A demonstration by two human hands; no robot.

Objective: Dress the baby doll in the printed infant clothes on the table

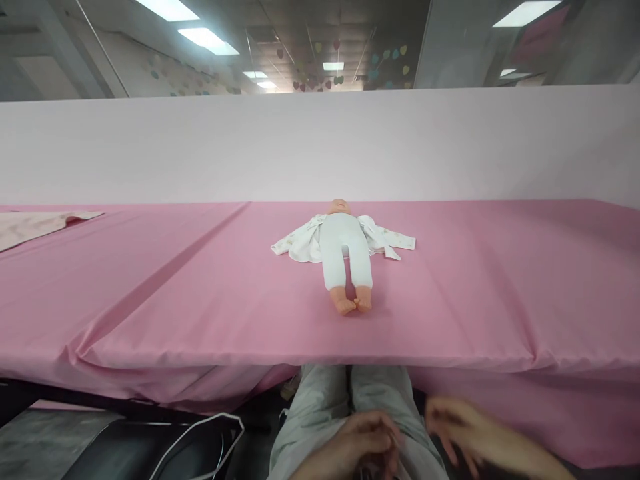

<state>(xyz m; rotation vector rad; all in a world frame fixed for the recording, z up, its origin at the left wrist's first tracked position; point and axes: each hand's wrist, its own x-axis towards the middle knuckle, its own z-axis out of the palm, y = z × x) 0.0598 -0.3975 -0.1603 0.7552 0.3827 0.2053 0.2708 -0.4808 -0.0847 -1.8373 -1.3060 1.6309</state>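
A baby doll [345, 247] lies on its back on a pink-covered table, its feet toward me. Its body and legs are white, with bare skin-toned feet. Under it a white patterned baby shirt [306, 240] is spread flat, sleeves out to both sides. Both of my hands are below the table edge, apart from the doll. Over my lap, my left hand [367, 440] has curled fingers, and whatever may be in them is hidden. My right hand [457, 427] is beside my right thigh, slightly blurred, its fingers apart and nothing visible in them.
The pink cover [200, 320] hangs over the table's front edge. A pale patterned cloth [35, 227] lies at the far left. Behind the table stands a low white partition [320, 147] with glass above. At lower left are a black chair [145, 450] and a white cable [220, 417].
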